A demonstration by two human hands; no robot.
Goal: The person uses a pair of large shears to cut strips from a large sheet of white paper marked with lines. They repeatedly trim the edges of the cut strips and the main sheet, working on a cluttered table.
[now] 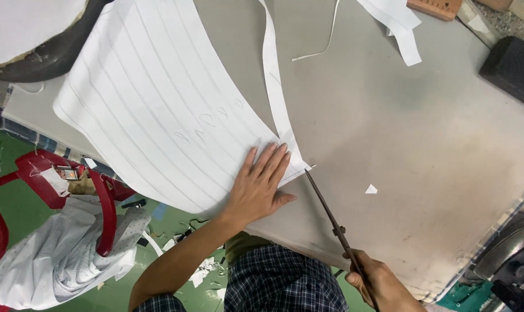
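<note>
Left hand [259,185] flat, fingers spread, palm down on the near right corner of a white striped fabric piece [158,104], pinning it to the grey desk [400,127]. It grips nothing, just presses. Right hand [380,283] at the near edge of the desk, closed around the handles of long dark scissors [331,216]; blades look shut or nearly so, tips pointing far-left and ending just beside the fabric corner, next to the left hand's fingertips. The fabric spreads from that corner to the far left and overhangs the desk's left edge. A narrow white strip [276,86] runs from the fabric corner toward the far edge, lying along the fabric's right side. A thinner white strip [325,43] lies farther back, and a wider white offcut [403,29] sits at the far right. Small white scrap [371,189] on bare desk, right of the scissors, well apart from the hands. Dark block [513,63] at the far right edge, wooden ruler end [438,7] at the far edge. Left of the desk, on the green floor, a red chair [54,190] with pale cloth [54,254] heaped on it; white scraps scattered on the floor near the person's checked trousers [279,283]. Metal machine part [510,254] at the near right corner.
</note>
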